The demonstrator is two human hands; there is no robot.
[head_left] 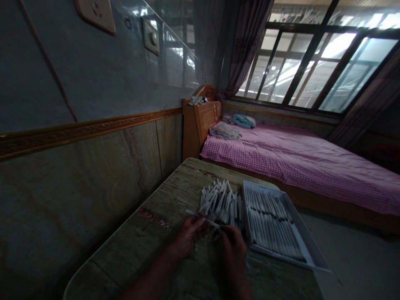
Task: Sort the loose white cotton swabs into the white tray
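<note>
In the head view, the left hand (pixel 192 232) has its grip closed, pinching a white stick (pixel 211 223) between thumb and fingers. The right hand (pixel 233 246) has curled fingers at the stick's right end; whether that grip is closed on it, I cannot tell. The stick slants just above the tabletop (pixel 134 254), on the near side of a loose pile (pixel 218 202) of similar sticks. Right of the pile, a tray (pixel 302 231) holds two neat rows of sticks with dark ends.

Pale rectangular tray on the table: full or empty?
Partly full: the tray holds two rows of slim white sticks; bare bottom shows beside them.
</note>
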